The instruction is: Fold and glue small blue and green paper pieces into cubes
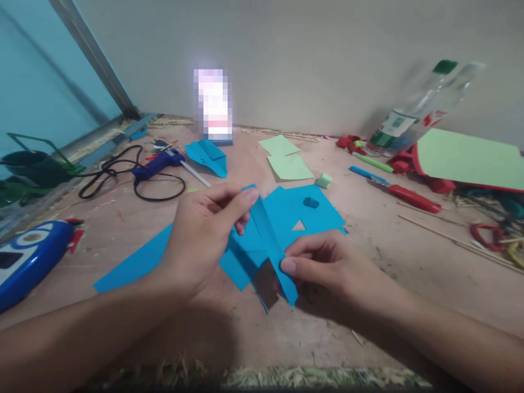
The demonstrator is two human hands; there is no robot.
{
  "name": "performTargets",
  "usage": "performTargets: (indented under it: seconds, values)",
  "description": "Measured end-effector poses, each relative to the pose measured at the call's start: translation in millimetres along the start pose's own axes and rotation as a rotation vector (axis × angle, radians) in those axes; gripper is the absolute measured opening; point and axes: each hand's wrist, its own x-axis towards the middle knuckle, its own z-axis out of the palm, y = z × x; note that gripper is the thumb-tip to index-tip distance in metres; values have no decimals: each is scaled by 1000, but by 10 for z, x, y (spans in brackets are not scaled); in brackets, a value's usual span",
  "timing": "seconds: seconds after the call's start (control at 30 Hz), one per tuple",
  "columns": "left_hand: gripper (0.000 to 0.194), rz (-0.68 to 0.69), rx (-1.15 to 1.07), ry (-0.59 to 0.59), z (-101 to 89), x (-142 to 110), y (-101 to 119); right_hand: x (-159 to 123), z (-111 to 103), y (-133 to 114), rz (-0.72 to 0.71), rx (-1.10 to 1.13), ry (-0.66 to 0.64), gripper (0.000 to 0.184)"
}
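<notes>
Pinches a blue strip (268, 229) in left fingers (248, 198) and right fingers (290, 266), likely to steady it over the blue sheet (327, 213) beyond them.

The left hand (200, 234) and the right hand (327, 265) are both bare, with slender fingers and broader, rounded thumbs. The left thumb (240, 208) has a short nail at its tip, and the right thumb (303, 268) ends in a short, rounded nail. Behind the fingers, the backs of the hands look smooth and narrow into bare wrists. Farther back from the fingers, the left forearm (98, 322) and the right forearm (429, 327) are uncovered as far as they show, slim near the wrists and wider towards the picture's edges. Finer skin detail is too blurred to tell.
</notes>
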Motion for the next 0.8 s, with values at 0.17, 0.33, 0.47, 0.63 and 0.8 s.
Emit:
performTargets:
  seconds: [0.17,0.33,0.47,0.63,0.8]
  values:
    - [24,38,-88,90,-18,57,-14,7,-8,-23,71,1,45,33]
    - [28,87,-144,231,-19,112,-27,-23,21,-46,6,-10,63,36]
    - [32,47,-198,310,-70,214,-53,-59,-16,-133,-37,-93,48,32]
    - [28,-52,-136,101,-17,152,-125,-25,-119,-266,-163,-244,73,32]
    - [30,-58,86,-138,151,-122,-136,20,-49,-149,-58,-43,-11,33]
